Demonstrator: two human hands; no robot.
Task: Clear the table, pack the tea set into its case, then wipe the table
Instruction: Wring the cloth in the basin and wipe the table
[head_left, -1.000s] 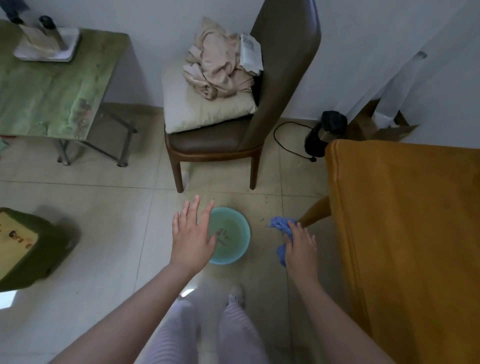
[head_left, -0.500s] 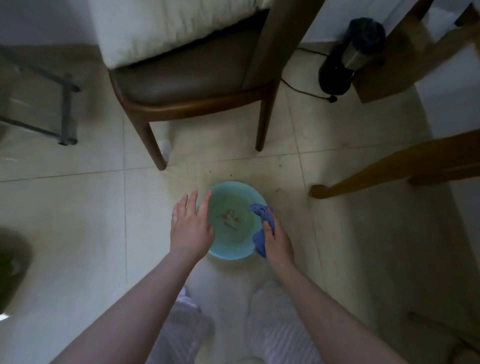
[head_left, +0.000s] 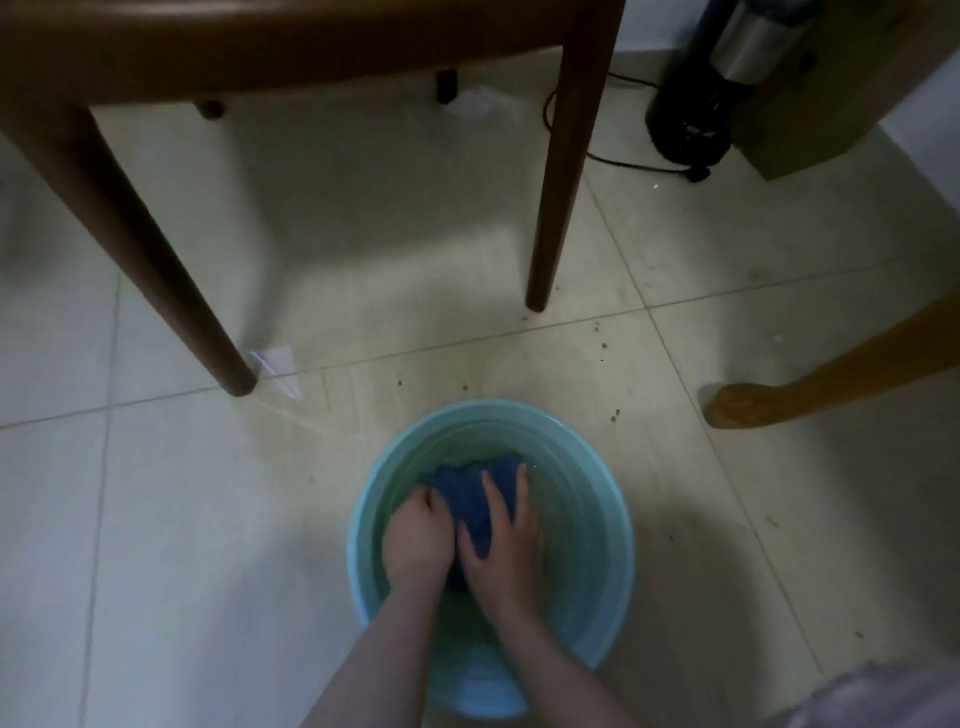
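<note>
A light blue basin (head_left: 613, 525) holding water stands on the tiled floor, low in the head view. A dark blue cloth (head_left: 472, 493) lies soaked inside it. Both hands are down in the basin. My left hand (head_left: 415, 540) is curled into a fist that grips the cloth's left side. My right hand (head_left: 504, 545) lies over the cloth's right side, fingers stretched forward along it and thumb tucked against the fabric. The cloth's near end is hidden under the two hands.
A brown wooden chair stands just beyond the basin, its legs (head_left: 550, 208) close to the rim. An orange table leg (head_left: 810, 389) slants in from the right. A black kettle (head_left: 691, 119) with a cord sits at the back right. Dark crumbs dot the floor.
The view dropped much closer to the floor. The cloth went from beside the basin's rim down into the water, and both hands moved inside the basin onto it.
</note>
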